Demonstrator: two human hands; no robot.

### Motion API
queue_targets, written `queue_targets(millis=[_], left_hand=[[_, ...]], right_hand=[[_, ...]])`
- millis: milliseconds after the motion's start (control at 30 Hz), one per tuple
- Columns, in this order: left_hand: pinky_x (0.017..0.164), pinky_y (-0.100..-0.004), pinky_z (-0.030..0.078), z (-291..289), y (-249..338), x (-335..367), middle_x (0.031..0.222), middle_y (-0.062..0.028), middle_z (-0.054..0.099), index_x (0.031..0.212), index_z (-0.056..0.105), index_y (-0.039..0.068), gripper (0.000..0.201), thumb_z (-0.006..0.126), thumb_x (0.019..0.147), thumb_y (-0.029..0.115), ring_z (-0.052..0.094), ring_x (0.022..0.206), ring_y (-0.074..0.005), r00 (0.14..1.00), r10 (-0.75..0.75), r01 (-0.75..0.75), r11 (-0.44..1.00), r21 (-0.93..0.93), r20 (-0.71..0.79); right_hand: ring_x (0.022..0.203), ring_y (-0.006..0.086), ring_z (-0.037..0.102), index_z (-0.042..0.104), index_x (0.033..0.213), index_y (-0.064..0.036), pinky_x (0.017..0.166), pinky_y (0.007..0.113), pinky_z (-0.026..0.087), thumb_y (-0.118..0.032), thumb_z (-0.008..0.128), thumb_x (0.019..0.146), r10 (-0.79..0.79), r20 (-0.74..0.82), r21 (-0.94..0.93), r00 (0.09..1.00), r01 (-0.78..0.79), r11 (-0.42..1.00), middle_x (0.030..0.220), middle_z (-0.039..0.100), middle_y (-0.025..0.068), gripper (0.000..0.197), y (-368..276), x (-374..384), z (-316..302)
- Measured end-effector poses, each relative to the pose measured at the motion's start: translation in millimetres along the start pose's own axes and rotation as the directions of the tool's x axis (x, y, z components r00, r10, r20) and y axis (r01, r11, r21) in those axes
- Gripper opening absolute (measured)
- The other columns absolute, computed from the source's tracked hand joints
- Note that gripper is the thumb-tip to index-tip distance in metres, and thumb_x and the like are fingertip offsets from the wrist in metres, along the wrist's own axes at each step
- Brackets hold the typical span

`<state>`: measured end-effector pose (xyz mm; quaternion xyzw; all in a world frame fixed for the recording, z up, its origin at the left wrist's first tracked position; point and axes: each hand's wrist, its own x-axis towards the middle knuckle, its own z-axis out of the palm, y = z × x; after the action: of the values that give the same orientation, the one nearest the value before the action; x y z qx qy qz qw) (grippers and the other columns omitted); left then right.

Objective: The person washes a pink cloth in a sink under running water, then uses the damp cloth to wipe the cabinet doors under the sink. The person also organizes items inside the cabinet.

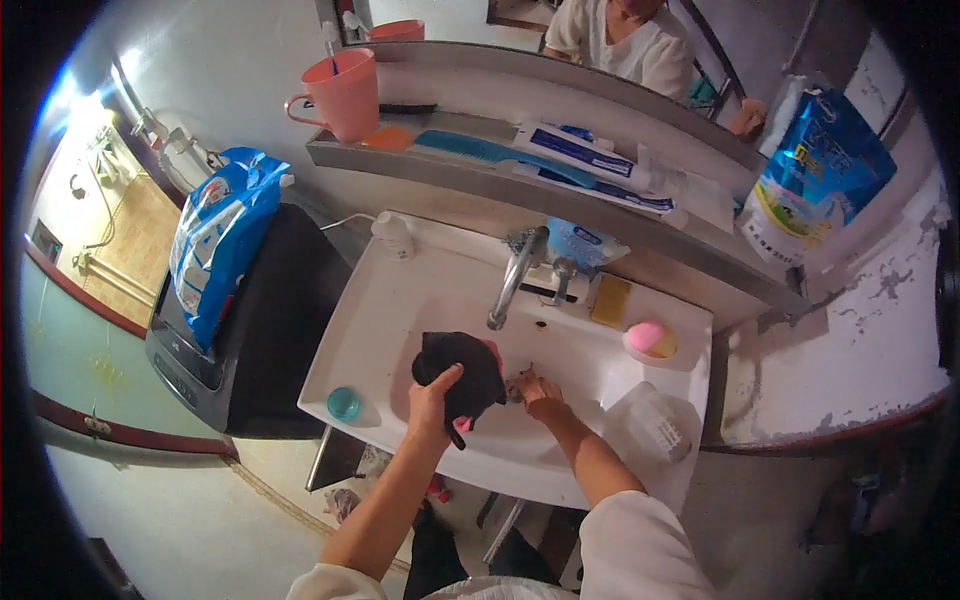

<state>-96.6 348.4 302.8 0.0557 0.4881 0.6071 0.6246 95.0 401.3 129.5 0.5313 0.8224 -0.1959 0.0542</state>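
Observation:
My left hand [430,405] is closed on a black cloth item [465,375], its thumb lying across the top. Pink parts show along the item's right and lower edges, and a dark strap-like end hangs down. It is held over the left side of the white sink [385,300]. Down in the basin, my right hand [541,390] reaches to the drain, fingers partly spread around a small dark metallic spot. Whether it touches the drain fitting is hard to make out. The metal faucet [517,275] stands just beyond both hands.
A pink soap [646,337], yellow sponge [611,300], clear plastic container [655,425], teal cap [343,403] and white bottle [392,236] sit around the sink's rim. The shelf [560,225] behind holds a pink cup [345,95] and blue comb [500,153]. A black machine [280,320] stands left.

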Motion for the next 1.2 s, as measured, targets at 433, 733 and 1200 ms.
queue_targets(millis=[433, 733, 1200], left_hand=[[0.057, -0.0301, 0.05, -8.5, -17.0, 4.1, 0.089, -0.0072, 0.062, 0.098, 0.056, 0.009, 0.033, 0.065, 0.071, 0.026, 0.062, 0.074, -0.0181, 0.957, -0.29, 0.289, 0.956, -0.053, -0.012], [0.079, -0.04, 0.05, -1.5, -14.0, 12.1, 0.106, -0.0148, 0.057, 0.115, 0.047, 0.002, 0.046, 0.061, 0.079, 0.028, 0.06, 0.09, -0.0282, 0.965, -0.189, 0.205, 0.976, -0.075, 0.183], [0.076, -0.0352, 0.05, 19.8, -25.0, 44.1, 0.102, -0.0133, 0.058, 0.114, 0.048, 0.0, 0.046, 0.05, 0.087, 0.036, 0.06, 0.087, -0.0238, 0.972, -0.151, 0.151, 0.988, 0.009, 0.179]], right_hand=[[0.093, 0.0326, 0.056, 0.054, 0.103, -0.0102, 0.077, 0.041, 0.047, -0.024, 0.057, 0.075, -0.18, -0.044, 0.114, 0.983, 0.184, 0.976, 0.101, 0.057, 0.0136, 0.031, 6.1, 6.8, -15.1], [0.059, 0.0134, 0.055, 0.056, 0.097, -0.0054, 0.042, 0.025, 0.043, -0.051, 0.043, 0.086, 0.347, -0.033, 0.969, 0.937, 0.115, -0.219, 0.077, 0.058, 0.0041, 0.049, 9.8, 23.1, -101.9], [0.06, 0.0146, 0.049, 0.052, 0.074, -0.0125, 0.056, 0.031, 0.039, -0.038, 0.047, 0.085, 0.26, -0.063, 0.647, 0.964, 0.237, -0.725, 0.066, 0.053, -0.0006, 0.028, 10.1, 3.8, -151.7]])
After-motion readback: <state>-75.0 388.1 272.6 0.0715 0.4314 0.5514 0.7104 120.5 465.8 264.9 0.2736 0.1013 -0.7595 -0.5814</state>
